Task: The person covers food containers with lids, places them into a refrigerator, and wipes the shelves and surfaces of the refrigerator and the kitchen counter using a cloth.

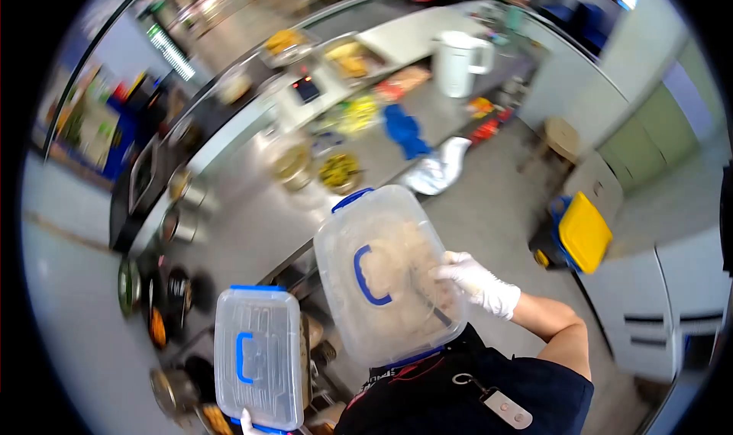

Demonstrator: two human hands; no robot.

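A large clear lidded box (397, 244) with blue latches and a blue handle is held in front of my body. Pale contents and a dark utensil show through its lid. My right hand (477, 282), in a white glove, grips the box's right side. To the left, a smaller clear box (259, 336) with a blue handle and blue latches stands lower. At its bottom edge my left hand (249, 423), also gloved in white, shows only in part, with fingers on the rim.
A steel counter (237, 206) carries bowls, a tray of yellow food (353, 59), a white jug (458, 65), a blue cloth (405, 130) and a silvery bag (439, 168). On the right are a stool (561, 137) and a yellow-lidded bin (586, 233). Pots and jars line the lower left.
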